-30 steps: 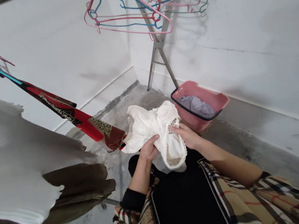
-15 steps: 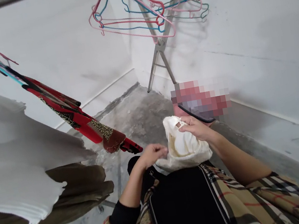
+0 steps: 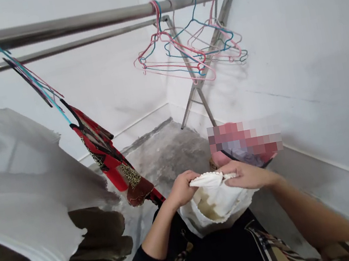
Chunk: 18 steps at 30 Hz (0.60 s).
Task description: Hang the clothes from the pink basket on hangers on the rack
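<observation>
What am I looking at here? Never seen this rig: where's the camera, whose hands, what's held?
There is no machine: these are a person's bare hands, filmed by one camera worn on that person's head, looking forward and down. The left hand and right hand both hold the bumpy edge of a white cloth, in front of the body. Beyond, on the bare floor, stands a pink basket with pale purple cloth inside; pixel blocks hide part of it. Above runs a metal rail carrying coloured hangers. At the left of the picture hangs a red patterned garment.
</observation>
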Available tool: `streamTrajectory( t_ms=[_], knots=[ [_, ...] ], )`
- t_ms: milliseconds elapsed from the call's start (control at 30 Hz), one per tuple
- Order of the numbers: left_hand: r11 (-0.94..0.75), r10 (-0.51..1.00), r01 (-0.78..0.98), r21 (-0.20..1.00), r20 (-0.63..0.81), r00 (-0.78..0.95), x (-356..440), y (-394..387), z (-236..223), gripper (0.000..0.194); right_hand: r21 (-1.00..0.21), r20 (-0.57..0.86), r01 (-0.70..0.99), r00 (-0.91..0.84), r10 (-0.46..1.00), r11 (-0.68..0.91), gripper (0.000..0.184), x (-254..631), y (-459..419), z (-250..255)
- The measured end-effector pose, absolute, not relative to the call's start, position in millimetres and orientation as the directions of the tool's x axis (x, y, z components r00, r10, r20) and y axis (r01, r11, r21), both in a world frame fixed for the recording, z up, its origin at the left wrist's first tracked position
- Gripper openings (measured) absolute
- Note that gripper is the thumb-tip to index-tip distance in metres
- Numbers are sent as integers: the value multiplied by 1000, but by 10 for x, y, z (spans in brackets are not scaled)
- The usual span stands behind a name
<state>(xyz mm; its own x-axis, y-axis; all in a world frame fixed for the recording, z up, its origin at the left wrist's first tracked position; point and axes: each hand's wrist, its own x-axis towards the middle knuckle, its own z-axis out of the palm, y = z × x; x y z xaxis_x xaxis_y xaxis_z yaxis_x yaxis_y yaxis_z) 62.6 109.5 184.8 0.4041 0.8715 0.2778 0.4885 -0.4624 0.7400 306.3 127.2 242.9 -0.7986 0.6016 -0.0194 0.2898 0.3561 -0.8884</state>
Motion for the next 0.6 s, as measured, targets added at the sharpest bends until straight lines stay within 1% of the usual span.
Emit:
streamTrajectory(
  t_ms=[67,133,200,300,367,400,467,500,533,600],
  knots=[
    [-463,866,475,748,267,423,555,1045,1980,11,-841,60,346,-704,708,415,42,3133,1361,2479],
    [-437,872,461,772,238,428,509,975,2123,9,-756,150,434,-613,775,490,46,3176,1460,2495],
    [-368,891,430,825,181,417,476,901,2260,15,-644,232,519,-568,789,563,49,3198,1562,2476],
    [-214,919,344,914,68,389,405,815,2407,28,-509,310,600,-541,782,617,44,3234,1704,2397],
    [-159,938,321,934,42,344,331,794,2445,32,-455,327,627,-543,773,633,42,3278,1775,2339],
    [-165,951,337,927,59,303,291,796,2446,33,-433,334,639,-541,772,636,42,3302,1799,2319],
    [-221,970,443,869,150,189,223,818,2424,31,-394,361,666,-521,773,633,44,3340,1816,2312],
    [-246,969,529,812,211,127,201,833,2406,30,-377,385,683,-499,776,626,45,3349,1811,2327],
    [-255,959,625,738,274,68,190,848,2387,28,-360,413,702,-471,779,615,47,3349,1800,2352],
    [-210,922,796,568,385,-31,197,868,2353,26,-337,470,730,-417,778,595,51,3327,1765,2424]
  ],
)
